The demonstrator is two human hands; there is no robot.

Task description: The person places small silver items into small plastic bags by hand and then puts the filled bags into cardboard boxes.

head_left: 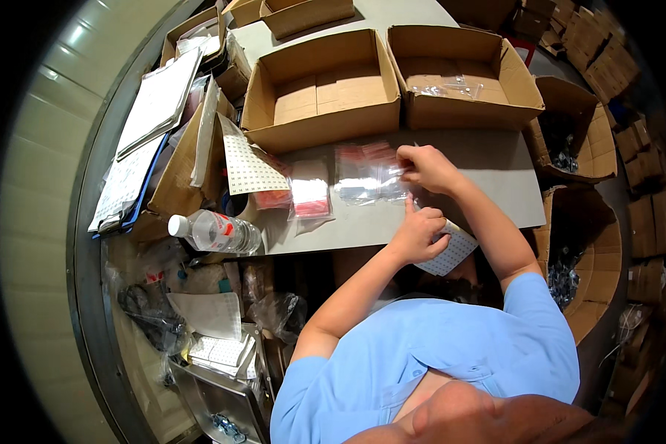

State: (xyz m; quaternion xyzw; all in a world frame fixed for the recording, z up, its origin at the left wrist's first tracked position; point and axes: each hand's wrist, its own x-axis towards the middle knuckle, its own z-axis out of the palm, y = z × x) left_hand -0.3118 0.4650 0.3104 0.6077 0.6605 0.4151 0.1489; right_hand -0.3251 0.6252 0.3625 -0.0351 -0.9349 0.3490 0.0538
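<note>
Flat clear plastic bags (366, 181) with red top strips lie overlapping near the middle of the table. At their right edge, my right hand (429, 169) is closed with its fingertips pinching a bag's edge. Just below it, my left hand (422, 233) points its index finger at the bags' lower right corner. The other left fingers are curled on a white sheet of small printed labels (451, 253), which hangs past the table's front edge. To the left lies another stack of clear bags (310, 194) with a red strip. A cream label sheet (251, 163) leans beside it.
Two open cardboard boxes (322, 122) (466, 111) stand along the back; the right one holds clear bags. A water bottle (218, 231) lies at the front left. Clipboards with papers (152, 111) rest farther left. More open cartons (581, 244) stand right of the table (496, 159).
</note>
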